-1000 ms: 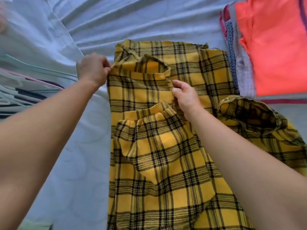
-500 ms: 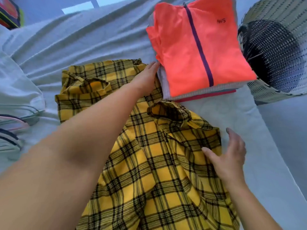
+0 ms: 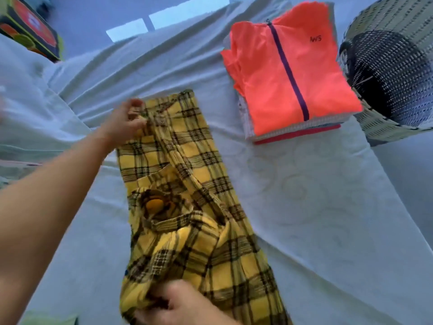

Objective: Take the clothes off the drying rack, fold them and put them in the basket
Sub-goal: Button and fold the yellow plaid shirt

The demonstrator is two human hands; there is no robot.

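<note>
Where the view is nearest, at the bottom edge, the right hand (image 3: 185, 303) grips the near end of the yellow plaid shirt (image 3: 187, 174), its fingers curled into a bunch of the cloth. That end is rumpled and partly gathered under the hand. From there the shirt runs away from the person as a long, narrow strip, folded lengthwise and lying on a pale sheet (image 3: 304, 207) that covers the whole work surface. About halfway along the strip a sleeve opening (image 3: 154, 205) gapes upward, showing its darker inside.

At the far end of the strip the left hand (image 3: 124, 124), reaching in on a bare forearm from the left, pinches the shirt's far left corner between thumb and curled fingers. The far edge of the cloth lies flat on the sheet to the right of that hand.

Farther back and to the right, well apart from the shirt, sits a stack of folded clothes (image 3: 293, 132) topped by an orange jacket (image 3: 269, 73) with a dark zip. Just beside it, at the right edge, a woven basket (image 3: 384, 22) tilts its dark mouth toward the camera; whether stack and basket touch cannot be told. In the far left corner lies a colourful box (image 3: 28, 31).
</note>
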